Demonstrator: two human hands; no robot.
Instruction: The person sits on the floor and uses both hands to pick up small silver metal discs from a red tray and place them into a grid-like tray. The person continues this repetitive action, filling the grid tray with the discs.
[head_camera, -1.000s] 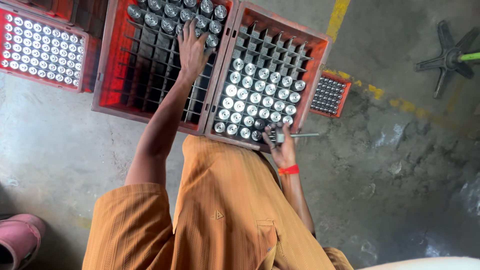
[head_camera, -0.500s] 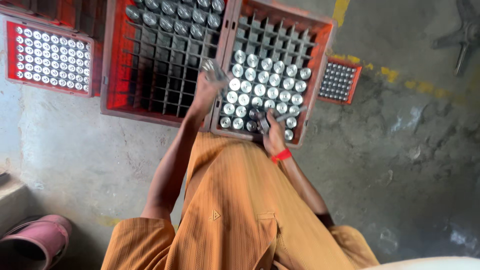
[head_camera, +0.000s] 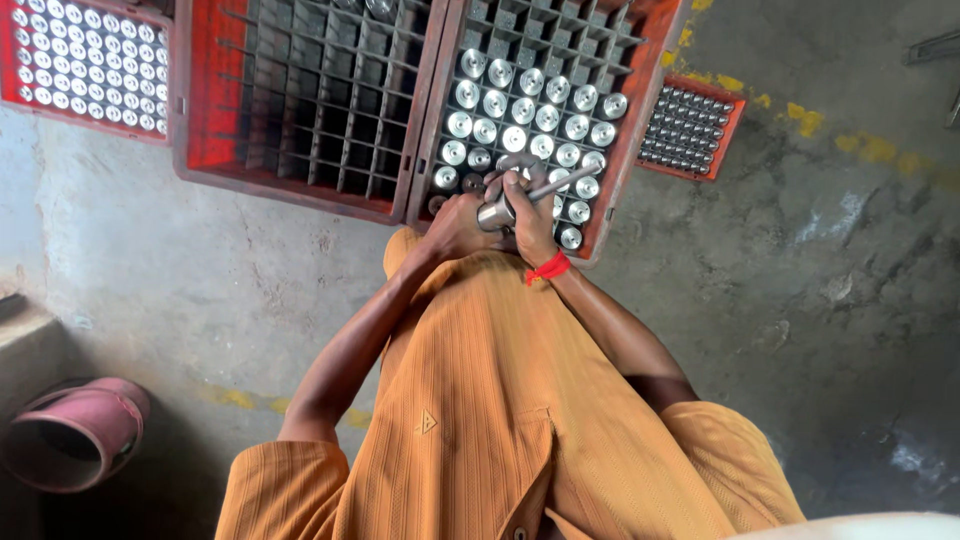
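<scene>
An orange ribbed shirt (head_camera: 500, 420) fills the near view, both forearms reaching forward from it. The left hand (head_camera: 455, 225) wraps a closed grip around a short shiny metal cylinder (head_camera: 493, 214), held just over the near edge of a red divided crate (head_camera: 640, 110). The right hand (head_camera: 530, 205), with a red thread (head_camera: 548, 267) at its wrist, closes its grip on a thin metal rod tool (head_camera: 555, 185) that slants up to the right, and it touches the cylinder's right side.

Just beyond both hands, round metal parts (head_camera: 520, 110) stand upright in that crate's cells, filling its nearer rows; the farther cells look bare. Left of the hands sits a second red crate (head_camera: 205, 100), its grid mostly dark. Farther left lies a red tray of small shiny pieces (head_camera: 85, 55), and to the right beyond the hands a smaller red tray (head_camera: 688, 128). All rest on the concrete floor (head_camera: 820, 260). Near left stands a pink bucket (head_camera: 70, 430).
</scene>
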